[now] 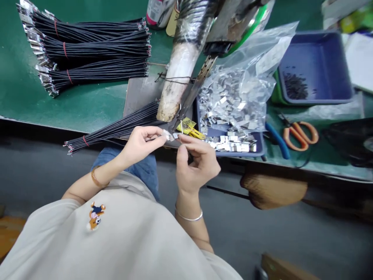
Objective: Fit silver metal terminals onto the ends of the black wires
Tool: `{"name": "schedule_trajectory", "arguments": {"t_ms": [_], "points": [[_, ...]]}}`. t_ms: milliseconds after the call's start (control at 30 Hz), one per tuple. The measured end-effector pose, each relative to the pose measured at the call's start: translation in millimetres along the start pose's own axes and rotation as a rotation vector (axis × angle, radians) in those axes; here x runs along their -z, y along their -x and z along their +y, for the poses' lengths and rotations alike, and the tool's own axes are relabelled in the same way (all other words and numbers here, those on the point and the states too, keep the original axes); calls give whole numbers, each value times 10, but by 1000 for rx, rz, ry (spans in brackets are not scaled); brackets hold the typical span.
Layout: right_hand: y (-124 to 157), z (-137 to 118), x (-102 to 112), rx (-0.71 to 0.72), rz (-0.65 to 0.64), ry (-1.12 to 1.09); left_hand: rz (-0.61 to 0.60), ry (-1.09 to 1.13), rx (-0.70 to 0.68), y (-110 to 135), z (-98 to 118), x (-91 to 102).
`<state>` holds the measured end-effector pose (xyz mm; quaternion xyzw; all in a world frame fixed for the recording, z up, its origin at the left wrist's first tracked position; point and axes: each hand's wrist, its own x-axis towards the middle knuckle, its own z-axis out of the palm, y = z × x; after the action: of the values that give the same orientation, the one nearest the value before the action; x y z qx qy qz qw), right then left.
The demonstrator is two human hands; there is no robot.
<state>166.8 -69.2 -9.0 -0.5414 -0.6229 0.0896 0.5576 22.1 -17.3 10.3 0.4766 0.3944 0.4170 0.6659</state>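
Note:
My left hand (142, 142) pinches a small silver metal shell (168, 135) between thumb and fingertips at the bench's front edge. My right hand (196, 161) is closed in a pinch right beside it, its fingertips meeting a small metal piece (176, 135). The two hands almost touch. Just left of them lies a bundle of black cables (116, 128) tied with a red band, its bare ends pointing left. Beside the right hand stands a blue tray of silver metal shells (233, 140), with a clear bag (241, 85) of the same shells resting on it.
Tied bundles of finished black cables (87, 50) with metal ends lie at the back left on the green mat (87, 105). A wrapped press machine (186, 58) rises in the middle. A blue bin (316, 66), orange scissors (300, 134) and blue-handled pliers (278, 140) sit right.

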Motion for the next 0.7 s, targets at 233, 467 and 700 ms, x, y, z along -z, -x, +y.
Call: {"name": "schedule_trajectory", "arguments": {"t_ms": [233, 467, 700], "points": [[-66, -6, -6, 239, -8, 162, 17, 32, -22, -35, -47, 3], [-99, 17, -32, 253, 11, 153, 81, 2, -24, -59, -32, -41], [-143, -3, -57, 123, -27, 163, 205, -122, -63, -86, -35, -103]]}}
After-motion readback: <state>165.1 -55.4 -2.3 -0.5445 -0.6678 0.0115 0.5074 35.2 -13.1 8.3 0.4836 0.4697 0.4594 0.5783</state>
